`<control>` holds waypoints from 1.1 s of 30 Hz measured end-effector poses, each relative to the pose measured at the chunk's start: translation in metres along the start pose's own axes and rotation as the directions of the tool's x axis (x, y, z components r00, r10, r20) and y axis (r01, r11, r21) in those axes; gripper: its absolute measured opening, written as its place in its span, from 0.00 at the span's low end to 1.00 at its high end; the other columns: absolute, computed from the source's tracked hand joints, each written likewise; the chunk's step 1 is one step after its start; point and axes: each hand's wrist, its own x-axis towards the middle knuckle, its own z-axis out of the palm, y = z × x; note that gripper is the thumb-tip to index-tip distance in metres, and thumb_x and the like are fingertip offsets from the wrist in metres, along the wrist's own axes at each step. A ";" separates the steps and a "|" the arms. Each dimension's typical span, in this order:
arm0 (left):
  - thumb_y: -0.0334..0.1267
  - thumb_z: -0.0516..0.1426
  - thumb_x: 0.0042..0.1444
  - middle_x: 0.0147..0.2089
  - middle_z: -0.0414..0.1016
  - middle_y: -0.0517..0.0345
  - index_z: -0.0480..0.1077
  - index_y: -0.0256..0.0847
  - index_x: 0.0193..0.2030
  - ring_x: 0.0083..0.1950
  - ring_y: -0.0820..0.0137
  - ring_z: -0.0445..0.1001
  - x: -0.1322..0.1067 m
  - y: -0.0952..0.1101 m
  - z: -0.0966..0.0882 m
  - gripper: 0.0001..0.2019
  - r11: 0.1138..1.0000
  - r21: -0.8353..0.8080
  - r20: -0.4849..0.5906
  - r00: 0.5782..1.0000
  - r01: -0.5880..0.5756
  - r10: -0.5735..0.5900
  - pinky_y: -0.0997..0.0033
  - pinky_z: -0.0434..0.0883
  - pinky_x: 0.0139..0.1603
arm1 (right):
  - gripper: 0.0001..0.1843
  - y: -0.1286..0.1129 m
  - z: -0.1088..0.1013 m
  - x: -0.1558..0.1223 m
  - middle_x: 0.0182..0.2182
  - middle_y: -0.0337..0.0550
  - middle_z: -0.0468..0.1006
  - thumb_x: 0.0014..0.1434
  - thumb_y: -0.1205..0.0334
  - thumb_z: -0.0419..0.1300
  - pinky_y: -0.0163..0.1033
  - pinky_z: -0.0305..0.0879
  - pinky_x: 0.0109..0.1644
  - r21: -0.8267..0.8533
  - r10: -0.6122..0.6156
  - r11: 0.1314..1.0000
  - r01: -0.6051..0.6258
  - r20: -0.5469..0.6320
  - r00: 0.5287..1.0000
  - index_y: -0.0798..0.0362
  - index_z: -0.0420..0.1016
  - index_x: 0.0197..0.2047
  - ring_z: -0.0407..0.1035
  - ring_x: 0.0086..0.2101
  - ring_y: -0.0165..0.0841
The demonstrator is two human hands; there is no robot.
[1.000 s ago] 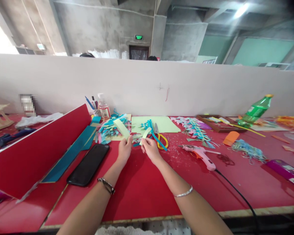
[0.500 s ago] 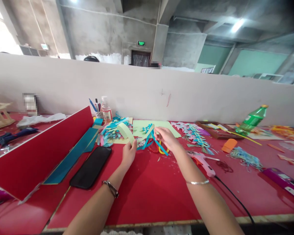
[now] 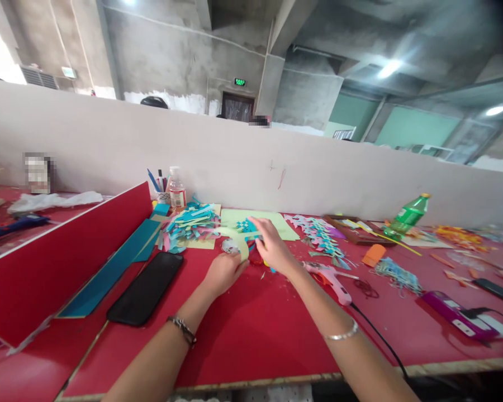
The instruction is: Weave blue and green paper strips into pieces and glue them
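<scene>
Above the middle of the red table, my left hand (image 3: pixel 225 273) is closed round a pale green paper strip (image 3: pixel 243 249), which curves up and over. Beside its fingers shows a whitish round patterned thing (image 3: pixel 229 245) that I cannot make out. My right hand (image 3: pixel 272 245) is just to the right, its fingers bent and pinched at a blue and pale green paper strip piece (image 3: pixel 251 235); the exact grip is partly hidden. Behind them a blue-and-pale checked woven paper piece (image 3: pixel 243 225) lies by a pale green sheet (image 3: pixel 272 223). Red and yellow scissors handles (image 3: pixel 256 261) peek out under my right hand.
A pile of cut paper strips (image 3: pixel 190 226) lies back left, near a clear bottle (image 3: pixel 177 192). A black phone (image 3: pixel 146 287) and red upright board (image 3: pixel 71 262) stand left. Right are a pink glue gun (image 3: pixel 329 279) with cord, a green bottle (image 3: pixel 408 218) and a purple power strip (image 3: pixel 459 315).
My left hand has tilted and moved slightly down, bringing the pale green strip over beside my right hand. The right hand has moved a little left and down; the dangling blue strips are mostly hidden.
</scene>
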 end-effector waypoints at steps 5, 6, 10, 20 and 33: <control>0.28 0.45 0.56 0.28 0.70 0.51 0.68 0.33 0.29 0.31 0.68 0.70 -0.019 0.043 -0.024 0.12 0.737 0.539 0.388 0.897 -0.407 0.212 0.69 0.62 0.35 | 0.20 -0.038 -0.030 -0.042 0.53 0.46 0.58 0.54 0.73 0.49 0.48 0.58 0.49 -0.511 -0.240 0.802 0.309 0.198 0.950 0.44 0.67 0.46 0.56 0.49 0.40; 0.27 0.45 0.55 0.28 0.70 0.52 0.68 0.33 0.30 0.31 0.68 0.70 -0.026 0.050 -0.031 0.12 0.717 0.549 0.441 0.878 -0.429 0.188 0.70 0.62 0.33 | 0.15 -0.043 -0.034 -0.049 0.51 0.47 0.61 0.55 0.71 0.50 0.47 0.59 0.46 -0.520 -0.242 0.790 0.324 0.222 0.945 0.46 0.69 0.42 0.58 0.46 0.40; 0.24 0.48 0.53 0.35 0.72 0.51 0.69 0.36 0.35 0.35 0.69 0.70 -0.062 0.069 -0.052 0.11 0.637 0.582 0.542 0.825 -0.505 0.159 0.72 0.61 0.33 | 0.09 -0.061 -0.040 -0.079 0.47 0.45 0.67 0.56 0.65 0.51 0.42 0.61 0.42 -0.404 -0.289 0.829 0.388 0.285 0.914 0.49 0.70 0.39 0.62 0.40 0.35; 0.29 0.53 0.48 0.39 0.72 0.49 0.69 0.37 0.43 0.37 0.65 0.68 -0.118 0.063 -0.044 0.13 0.553 0.663 0.527 0.839 -0.505 0.135 0.67 0.61 0.36 | 0.06 -0.073 -0.003 -0.125 0.25 0.38 0.70 0.56 0.67 0.52 0.36 0.54 0.33 -0.318 -0.282 0.842 0.436 0.430 0.858 0.53 0.67 0.28 0.61 0.28 0.29; 0.27 0.52 0.52 0.29 0.70 0.58 0.69 0.39 0.31 0.32 0.69 0.68 -0.119 0.058 -0.023 0.07 0.636 0.611 0.485 0.858 -0.471 0.169 0.69 0.61 0.32 | 0.06 -0.074 0.019 -0.133 0.27 0.40 0.70 0.54 0.72 0.52 0.38 0.53 0.33 -0.464 -0.172 0.829 0.312 0.320 0.932 0.53 0.67 0.31 0.62 0.30 0.32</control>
